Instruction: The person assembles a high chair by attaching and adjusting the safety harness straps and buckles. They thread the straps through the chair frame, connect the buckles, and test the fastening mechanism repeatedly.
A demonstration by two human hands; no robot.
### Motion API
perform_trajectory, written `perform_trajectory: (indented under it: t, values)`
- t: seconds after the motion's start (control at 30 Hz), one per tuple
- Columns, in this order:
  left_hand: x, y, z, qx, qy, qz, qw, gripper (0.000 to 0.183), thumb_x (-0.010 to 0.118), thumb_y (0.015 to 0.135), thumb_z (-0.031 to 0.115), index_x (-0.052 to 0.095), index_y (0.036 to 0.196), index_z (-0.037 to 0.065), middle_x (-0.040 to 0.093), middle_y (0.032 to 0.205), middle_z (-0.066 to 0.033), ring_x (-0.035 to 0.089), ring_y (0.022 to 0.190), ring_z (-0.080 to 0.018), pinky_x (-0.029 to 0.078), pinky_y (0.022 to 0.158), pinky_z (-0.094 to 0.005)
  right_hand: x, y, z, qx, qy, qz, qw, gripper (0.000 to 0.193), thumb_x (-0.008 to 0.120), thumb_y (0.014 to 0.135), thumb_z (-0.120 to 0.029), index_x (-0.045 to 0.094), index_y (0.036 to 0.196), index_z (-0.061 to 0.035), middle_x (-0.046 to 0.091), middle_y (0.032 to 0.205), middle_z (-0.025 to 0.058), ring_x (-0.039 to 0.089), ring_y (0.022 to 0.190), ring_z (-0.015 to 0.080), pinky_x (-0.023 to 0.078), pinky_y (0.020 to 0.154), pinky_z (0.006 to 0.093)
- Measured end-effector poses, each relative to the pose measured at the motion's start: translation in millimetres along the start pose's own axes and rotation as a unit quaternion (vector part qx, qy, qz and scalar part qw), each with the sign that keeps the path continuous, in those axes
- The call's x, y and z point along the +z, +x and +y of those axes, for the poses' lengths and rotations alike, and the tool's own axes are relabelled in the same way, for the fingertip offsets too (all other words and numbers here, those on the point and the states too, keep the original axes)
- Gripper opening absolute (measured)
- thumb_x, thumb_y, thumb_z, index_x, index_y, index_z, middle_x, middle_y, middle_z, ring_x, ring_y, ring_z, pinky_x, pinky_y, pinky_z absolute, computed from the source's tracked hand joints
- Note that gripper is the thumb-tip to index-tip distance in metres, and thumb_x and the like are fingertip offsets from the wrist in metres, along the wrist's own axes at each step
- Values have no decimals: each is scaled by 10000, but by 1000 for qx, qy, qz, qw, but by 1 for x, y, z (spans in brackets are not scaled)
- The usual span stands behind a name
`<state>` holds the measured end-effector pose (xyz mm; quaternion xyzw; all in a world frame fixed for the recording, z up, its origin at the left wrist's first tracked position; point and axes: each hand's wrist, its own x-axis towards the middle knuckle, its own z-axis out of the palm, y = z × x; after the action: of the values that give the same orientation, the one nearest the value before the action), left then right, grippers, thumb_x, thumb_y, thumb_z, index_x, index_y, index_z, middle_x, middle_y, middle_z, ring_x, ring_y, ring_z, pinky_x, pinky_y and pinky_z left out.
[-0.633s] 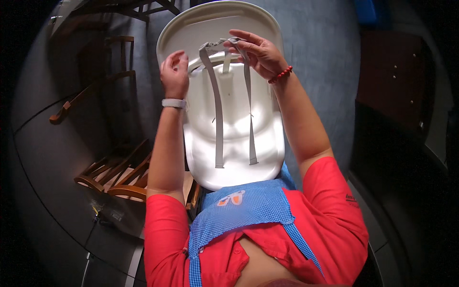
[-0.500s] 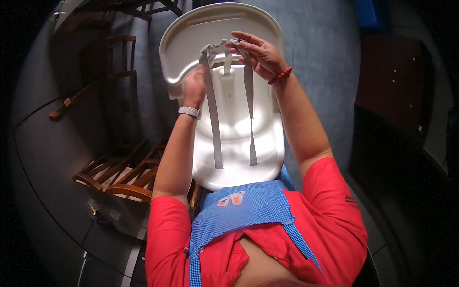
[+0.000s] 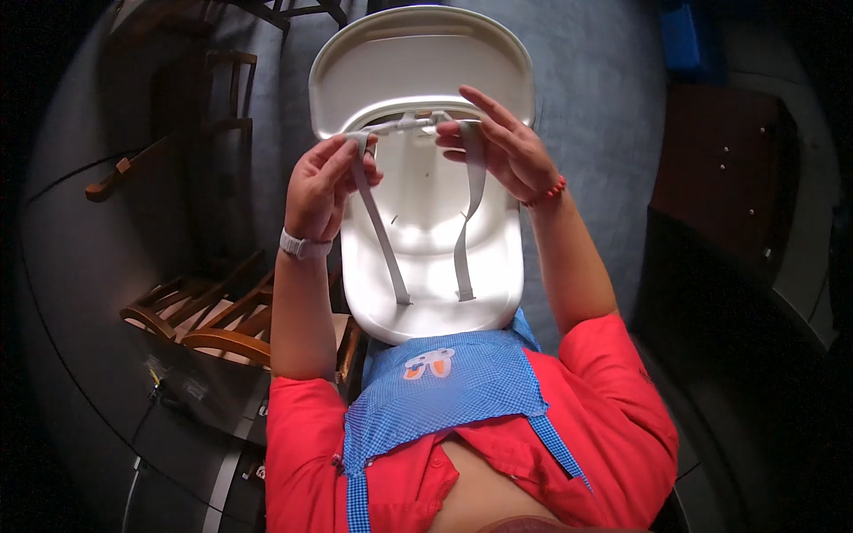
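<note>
In front of me stands a white high chair [image 3: 431,315] with a white tray [image 3: 422,71] at its far end. Two grey harness straps come up out of its backrest. My left hand [image 3: 320,191] pinches the upper end of the left strap [image 3: 382,226]. With its index finger stretched out, my right hand [image 3: 514,160] holds the top of the right strap [image 3: 464,244] between its other fingers. A pale, narrow joining piece [image 3: 409,124] spans the gap between both hands near the tray's edge; its details are too small to make out.
Wooden chairs [image 3: 227,342] lie or stand to the left, one with a curved armrest [image 3: 111,189] farther up. To the right is a dark reddish-brown cabinet-like piece [image 3: 711,160], with a blue object [image 3: 689,40] beyond it. Blue-grey floor [image 3: 604,133] shows between.
My left hand has moved left and curled around the strap top. My right hand has shifted slightly right and down. The strap tops are farther apart and lower, and the joining piece is straighter.
</note>
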<state>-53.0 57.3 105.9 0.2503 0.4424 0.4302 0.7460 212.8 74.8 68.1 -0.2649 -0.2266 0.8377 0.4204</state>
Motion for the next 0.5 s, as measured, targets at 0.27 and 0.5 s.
perform_trajectory:
  t: [0.27,0.5]
  values:
    - [4,-75,-6,-17,39,-31,999,231,533,902,218,586,912,-6,615,690,-88,616,624,-140,513,580,-270,19,-97,-20,48,-93,18,994,404,485,913,-134,412,1278,23,633,971,194,650,860,238,541,751,332]
    - [4,-115,-15,-83,99,-27,991,225,517,910,208,595,840,9,589,627,-49,569,544,-110,461,522,-229,23,-132,-7,136,-115,54,982,192,479,907,-78,568,1025,44,628,764,99,591,598,97,492,552,190]
